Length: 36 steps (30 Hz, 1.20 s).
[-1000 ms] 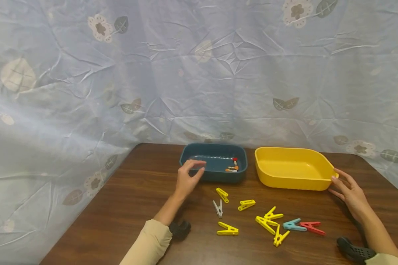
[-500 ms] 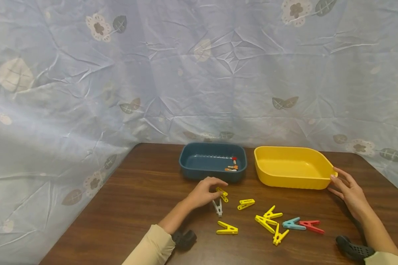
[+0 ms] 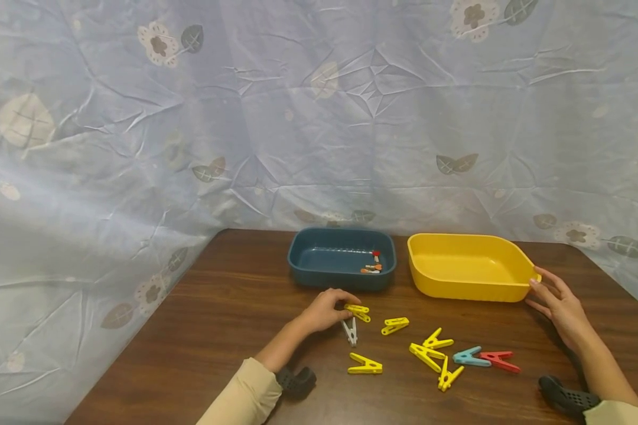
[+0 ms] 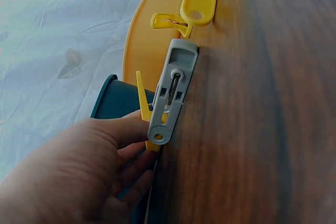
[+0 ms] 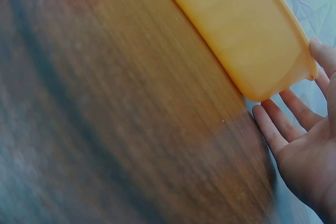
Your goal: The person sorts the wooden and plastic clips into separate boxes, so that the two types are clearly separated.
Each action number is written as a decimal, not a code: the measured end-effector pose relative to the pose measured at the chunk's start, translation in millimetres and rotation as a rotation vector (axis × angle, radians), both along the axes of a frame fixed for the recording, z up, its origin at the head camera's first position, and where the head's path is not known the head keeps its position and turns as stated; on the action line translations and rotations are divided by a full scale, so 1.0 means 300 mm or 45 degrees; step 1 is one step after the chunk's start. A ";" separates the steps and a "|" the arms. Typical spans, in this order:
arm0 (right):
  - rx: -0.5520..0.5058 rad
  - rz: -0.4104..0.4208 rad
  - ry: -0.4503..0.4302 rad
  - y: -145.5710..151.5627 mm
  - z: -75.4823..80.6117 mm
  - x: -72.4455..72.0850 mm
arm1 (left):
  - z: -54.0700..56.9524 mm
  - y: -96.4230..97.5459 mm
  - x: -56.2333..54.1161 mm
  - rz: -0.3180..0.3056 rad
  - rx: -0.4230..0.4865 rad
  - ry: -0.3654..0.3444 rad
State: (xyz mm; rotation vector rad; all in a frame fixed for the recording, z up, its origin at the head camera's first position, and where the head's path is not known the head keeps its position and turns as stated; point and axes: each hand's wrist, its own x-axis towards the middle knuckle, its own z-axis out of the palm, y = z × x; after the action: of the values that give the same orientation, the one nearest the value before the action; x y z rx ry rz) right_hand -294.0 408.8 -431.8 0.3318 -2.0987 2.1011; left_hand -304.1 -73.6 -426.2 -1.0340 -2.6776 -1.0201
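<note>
In the head view my left hand (image 3: 326, 310) pinches a yellow clothespin (image 3: 360, 317) between thumb and fingers, just in front of the dark blue bin (image 3: 340, 283). A grey clothespin (image 4: 173, 93) lies right beside the thumb and partly covers the pinched one in the left wrist view. My right hand (image 3: 558, 307) holds the yellow bin (image 3: 468, 291) by the lip at its right end. In the right wrist view the thumb is on the rim, with the other fingers spread along the end wall below.
Several yellow clothespins (image 3: 425, 357), a light blue clothespin (image 3: 471, 358) and a red clothespin (image 3: 501, 360) lie on the brown table (image 3: 191, 342). Small orange, white and red pieces (image 3: 372, 269) sit inside the blue bin. A patterned curtain (image 3: 319, 118) hangs behind.
My left hand has come from over the blue bin, down and right, to the yellow clothespin. It has taken hold of it, and the clothespin has turned a little. My right hand has stayed in place.
</note>
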 end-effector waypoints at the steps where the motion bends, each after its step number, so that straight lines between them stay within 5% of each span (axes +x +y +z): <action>1: -0.003 0.001 0.000 0.000 0.000 0.000 | 0.000 0.000 0.001 0.010 -0.004 -0.005; 19: -0.019 -0.043 -0.021 -0.005 0.004 0.008 | -0.004 0.000 0.000 0.036 0.021 -0.058; 36: -0.049 -0.025 -0.023 -0.003 0.004 0.002 | 0.004 0.014 0.007 0.038 0.159 -0.107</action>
State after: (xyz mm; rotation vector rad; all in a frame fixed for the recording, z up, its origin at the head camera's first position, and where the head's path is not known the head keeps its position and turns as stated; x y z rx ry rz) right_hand -293.3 407.8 -430.6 0.2873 -2.0596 2.1378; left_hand -301.9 -69.5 -425.1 -0.9458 -2.6454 -1.2332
